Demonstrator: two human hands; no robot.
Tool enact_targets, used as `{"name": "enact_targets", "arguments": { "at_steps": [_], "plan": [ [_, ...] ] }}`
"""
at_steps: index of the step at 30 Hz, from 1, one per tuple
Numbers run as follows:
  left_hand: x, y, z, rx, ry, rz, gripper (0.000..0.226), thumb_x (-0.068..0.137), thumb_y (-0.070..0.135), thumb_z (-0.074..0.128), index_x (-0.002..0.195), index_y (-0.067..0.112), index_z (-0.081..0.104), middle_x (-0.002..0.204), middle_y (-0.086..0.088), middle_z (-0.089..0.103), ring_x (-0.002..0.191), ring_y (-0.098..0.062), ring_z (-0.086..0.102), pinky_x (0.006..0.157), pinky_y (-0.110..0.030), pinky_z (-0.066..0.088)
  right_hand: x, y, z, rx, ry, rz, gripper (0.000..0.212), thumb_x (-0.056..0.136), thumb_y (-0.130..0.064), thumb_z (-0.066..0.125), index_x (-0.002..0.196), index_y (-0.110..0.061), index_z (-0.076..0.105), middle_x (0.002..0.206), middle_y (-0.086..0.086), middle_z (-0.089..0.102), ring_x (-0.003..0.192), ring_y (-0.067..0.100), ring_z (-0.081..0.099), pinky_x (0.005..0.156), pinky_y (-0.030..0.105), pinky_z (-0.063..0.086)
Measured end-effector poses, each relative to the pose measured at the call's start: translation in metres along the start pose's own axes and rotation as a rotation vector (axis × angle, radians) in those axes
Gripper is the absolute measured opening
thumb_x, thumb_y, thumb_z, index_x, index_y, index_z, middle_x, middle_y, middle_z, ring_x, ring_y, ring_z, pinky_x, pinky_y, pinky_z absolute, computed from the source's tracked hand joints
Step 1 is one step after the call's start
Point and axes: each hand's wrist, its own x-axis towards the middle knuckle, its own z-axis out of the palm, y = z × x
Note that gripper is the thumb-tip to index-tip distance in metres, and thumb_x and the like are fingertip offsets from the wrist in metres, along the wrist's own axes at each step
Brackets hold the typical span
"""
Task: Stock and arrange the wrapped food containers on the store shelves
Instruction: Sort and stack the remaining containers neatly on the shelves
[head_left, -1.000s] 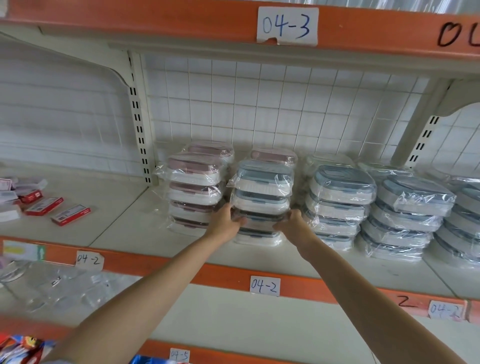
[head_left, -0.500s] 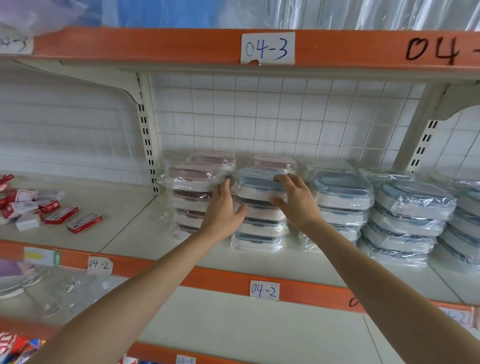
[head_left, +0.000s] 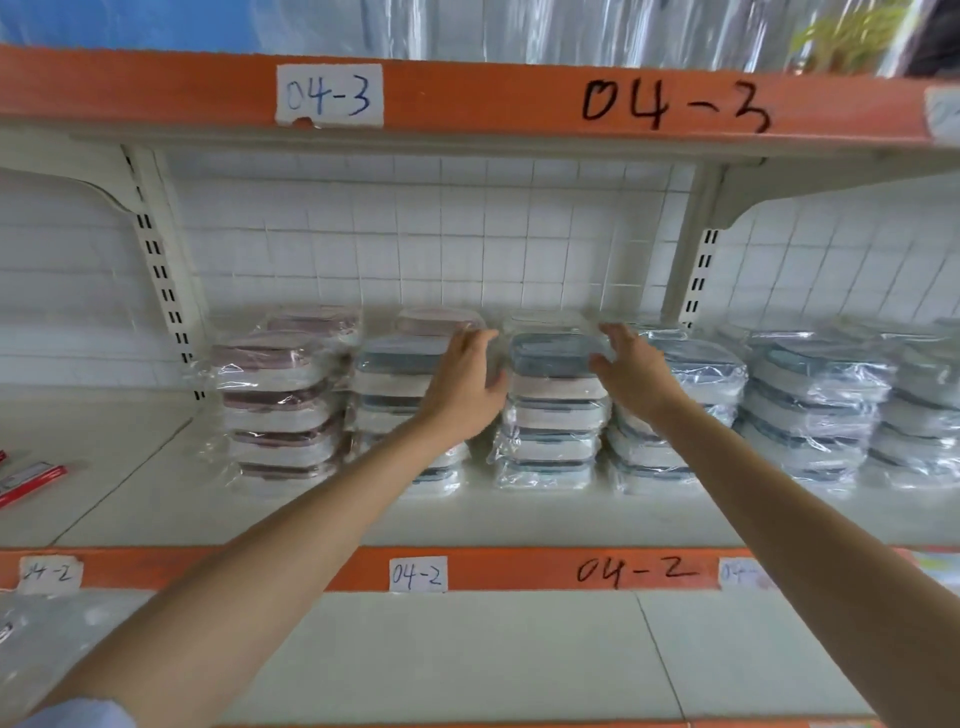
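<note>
Stacks of plastic-wrapped food containers stand in a row on the shelf marked 04-2 (head_left: 332, 525). A pink-lidded stack (head_left: 278, 405) is at the left, then a blue-lidded stack (head_left: 387, 384), then another blue-lidded stack (head_left: 553, 410) in the middle. My left hand (head_left: 465, 387) and my right hand (head_left: 631, 371) lie with straight fingers against the left and right sides of that middle stack, near its top. More blue-lidded stacks (head_left: 815, 410) continue to the right.
The orange-edged shelf above, marked 04-3 (head_left: 493, 98), overhangs the stacks. A white tiled back wall and slotted uprights (head_left: 161, 291) stand behind. Red packets (head_left: 31, 480) lie at the far left of the shelf. A lower shelf (head_left: 467, 660) runs below.
My hands left the second stack and moved right, onto the sides of the middle blue-lidded stack. The view has shifted right and closer to the shelf.
</note>
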Motion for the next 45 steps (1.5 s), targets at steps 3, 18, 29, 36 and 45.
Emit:
{"name": "enact_targets", "arguments": {
  "at_steps": [3,18,29,36,45],
  "plan": [
    [-0.003,0.006,0.030,-0.178,-0.041,-0.136,0.057,0.092,0.007,0.052,0.145,0.010,0.029,0.131,-0.013,0.044,0.112,-0.025,0.049,0.077,-0.009,0.032,-0.011,0.021,0.000,0.182,-0.026,0.093,0.041,0.093,-0.007,0.045,0.134,-0.007,0.039,0.112,0.008,0.050,0.099,0.020,0.046,0.078,0.030,0.034],
    [-0.030,-0.014,0.082,-0.353,-0.388,-0.647,0.077,0.085,0.006,0.049,0.151,0.017,0.010,0.152,-0.011,0.030,0.134,-0.031,0.034,0.103,-0.035,0.036,-0.043,0.065,0.081,0.413,-0.171,0.526,0.051,0.083,0.010,0.049,0.131,0.002,0.037,0.109,0.008,0.042,0.091,0.021,0.043,0.071,0.027,0.038],
    [-0.049,-0.031,0.076,-0.294,-0.363,-0.464,0.058,0.093,0.016,0.054,0.143,0.009,0.024,0.127,-0.001,0.044,0.107,-0.015,0.048,0.083,-0.023,0.034,-0.063,0.071,0.093,0.476,-0.169,0.447,0.062,0.080,0.006,0.056,0.137,-0.010,0.036,0.103,-0.002,0.056,0.093,0.017,0.053,0.074,0.027,0.044],
    [-0.046,-0.022,0.075,-0.229,-0.291,-0.474,0.047,0.096,0.027,0.053,0.135,0.005,0.037,0.132,-0.014,0.051,0.120,-0.028,0.048,0.094,-0.034,0.040,-0.057,0.065,0.079,0.471,-0.155,0.363,0.037,0.083,0.004,0.054,0.117,-0.009,0.049,0.114,0.007,0.052,0.107,0.021,0.047,0.088,0.036,0.040],
    [-0.047,-0.005,0.083,-0.203,-0.085,-0.494,0.023,0.098,0.012,0.044,0.115,-0.003,0.045,0.106,-0.019,0.057,0.101,-0.033,0.055,0.074,-0.034,0.041,-0.052,0.062,0.056,0.328,-0.187,0.219,0.025,0.084,-0.008,0.056,0.103,-0.016,0.043,0.103,0.003,0.051,0.094,0.020,0.047,0.061,0.021,0.035]
  ]
}}
